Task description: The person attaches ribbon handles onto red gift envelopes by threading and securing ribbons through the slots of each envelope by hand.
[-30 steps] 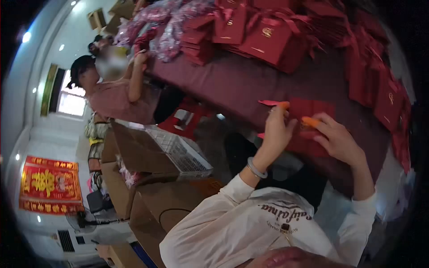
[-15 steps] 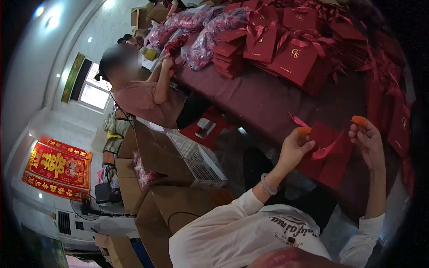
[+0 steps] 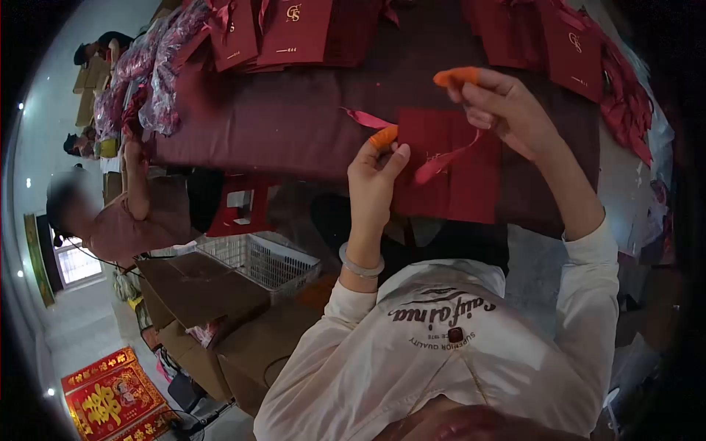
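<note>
A flat dark-red paper gift bag point(image 3: 471, 180) lies before me at the table's near edge. My left hand point(image 3: 371, 180) is closed at its upper left edge, thumb against an index finger in an orange cover. A pink-red ribbon point(image 3: 445, 163) crosses the bag's face, and another ribbon end sticks out past my left fingertips. My right hand point(image 3: 507, 114) is raised above the bag's upper right, its fingers curled and its index finger also covered in orange. The ribbon reaches up to the lower curled fingers; whether they grip it is hidden.
Finished-looking red bags with ribbons point(image 3: 294, 33) are piled at the back, and more hang at the right point(image 3: 573, 51). Plastic-wrapped bundles point(image 3: 158, 81) lie at the left. A co-worker point(image 3: 140, 213) sits there, near a white crate point(image 3: 276, 264) and cardboard boxes point(image 3: 198, 287).
The view has swung, so the table and bags appear further left and upward. My right hand has lifted above the bag's upper edge; my left hand stays at the bag's edge.
</note>
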Available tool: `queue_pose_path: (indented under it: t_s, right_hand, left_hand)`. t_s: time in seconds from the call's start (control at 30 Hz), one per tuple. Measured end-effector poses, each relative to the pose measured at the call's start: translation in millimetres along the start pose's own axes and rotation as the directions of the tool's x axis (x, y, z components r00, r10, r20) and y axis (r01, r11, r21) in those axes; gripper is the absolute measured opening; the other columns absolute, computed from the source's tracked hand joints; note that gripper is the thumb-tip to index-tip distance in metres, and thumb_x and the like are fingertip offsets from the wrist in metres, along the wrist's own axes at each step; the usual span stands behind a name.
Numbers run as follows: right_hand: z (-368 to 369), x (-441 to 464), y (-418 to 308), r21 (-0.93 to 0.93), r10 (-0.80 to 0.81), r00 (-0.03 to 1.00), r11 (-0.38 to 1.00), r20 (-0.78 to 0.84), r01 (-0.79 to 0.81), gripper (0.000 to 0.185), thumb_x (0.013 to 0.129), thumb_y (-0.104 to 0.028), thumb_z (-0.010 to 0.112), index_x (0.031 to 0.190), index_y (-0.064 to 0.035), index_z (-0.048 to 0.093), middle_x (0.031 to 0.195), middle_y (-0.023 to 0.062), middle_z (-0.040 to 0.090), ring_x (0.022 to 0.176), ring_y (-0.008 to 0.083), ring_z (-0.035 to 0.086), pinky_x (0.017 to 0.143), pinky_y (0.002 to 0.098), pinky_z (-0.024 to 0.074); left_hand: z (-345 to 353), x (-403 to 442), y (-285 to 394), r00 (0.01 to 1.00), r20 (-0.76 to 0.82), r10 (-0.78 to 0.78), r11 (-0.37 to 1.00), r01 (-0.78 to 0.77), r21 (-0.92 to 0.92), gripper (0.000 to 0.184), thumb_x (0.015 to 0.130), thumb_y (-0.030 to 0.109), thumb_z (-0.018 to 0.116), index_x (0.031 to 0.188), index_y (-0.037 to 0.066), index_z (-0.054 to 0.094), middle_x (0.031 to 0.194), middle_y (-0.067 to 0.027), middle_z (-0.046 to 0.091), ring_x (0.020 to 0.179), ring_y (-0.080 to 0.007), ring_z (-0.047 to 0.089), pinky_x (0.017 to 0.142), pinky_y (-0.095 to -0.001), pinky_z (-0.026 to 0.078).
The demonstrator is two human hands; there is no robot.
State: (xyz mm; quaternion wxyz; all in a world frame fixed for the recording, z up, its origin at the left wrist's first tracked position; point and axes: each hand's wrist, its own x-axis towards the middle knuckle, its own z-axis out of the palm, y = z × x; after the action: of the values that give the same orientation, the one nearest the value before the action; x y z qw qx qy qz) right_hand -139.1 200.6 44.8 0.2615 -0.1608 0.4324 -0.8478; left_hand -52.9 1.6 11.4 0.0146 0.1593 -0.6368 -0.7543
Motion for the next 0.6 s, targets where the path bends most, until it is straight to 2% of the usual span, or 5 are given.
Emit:
queue_pose_path:
  t_s: [0.07,0.1,0.33,0.47,0.6]
  right_hand:
    - [6,-2,3,-0.619,0.071,0.995,0.778,-0.075,-0.102,0.023,0.089,-0.018,0.057,0.107,-0.0037,0.063,0.079,-0.0008,0.056,0.062,0.0054,0.046,0.061,0.0193,0.0418]
    - [2,0,21,-0.707,-0.127,0.992,0.702,-0.008,0.084,0.02,0.086,-0.016,0.06,0.098,-0.0012,0.065,0.078,0.0026,0.059,0.066,0.0096,0.052,0.064,0.0244,0.0447]
    - [17,-4,34,-0.905,-0.232,0.969,0.386,0.09,0.176,0.014,0.081,-0.011,0.06,0.092,-0.0017,0.061,0.087,0.0111,0.059,0.073,0.0245,0.059,0.067,0.0321,0.048]
    - [18,-3,41,-0.934,-0.264,0.959,0.307,0.099,0.181,0.011,0.081,-0.01,0.059,0.089,-0.0022,0.059,0.085,0.0106,0.056,0.074,0.0265,0.059,0.064,0.0339,0.0491]
    - [16,-5,46,-0.959,-0.305,0.925,0.097,0.224,0.265,0.01,0.079,-0.006,0.058,0.089,-0.0029,0.058,0.088,0.008,0.054,0.072,0.0249,0.058,0.061,0.0341,0.0487]
  left_hand:
    - [-1,2,-3,1.0,0.014,-0.002,0.999,0.002,-0.042,0.026,0.082,0.0,0.063,0.107,-0.002,0.059,0.089,0.001,0.054,0.079,-0.0058,0.051,0.074,-0.0181,0.043]
    - [-1,2,-2,0.999,0.029,-0.02,0.997,0.022,-0.073,0.025,0.081,0.0,0.063,0.106,-0.002,0.059,0.089,0.0008,0.054,0.079,-0.0061,0.051,0.075,-0.0183,0.043]
    - [5,-4,-5,0.999,0.038,-0.019,0.99,0.024,-0.137,0.025,0.081,-0.001,0.062,0.105,-0.002,0.058,0.091,-0.0004,0.054,0.081,-0.0073,0.051,0.077,-0.0189,0.042]
    - [8,-8,-1,0.999,0.047,-0.021,0.988,0.028,-0.151,0.026,0.081,-0.001,0.062,0.107,-0.001,0.057,0.092,-0.0007,0.054,0.082,-0.0072,0.051,0.077,-0.0189,0.043]
    - [9,-10,-4,1.0,0.024,-0.009,0.985,0.013,-0.172,0.026,0.082,-0.001,0.062,0.107,-0.001,0.057,0.092,-0.0005,0.055,0.082,-0.0067,0.052,0.077,-0.0189,0.043]
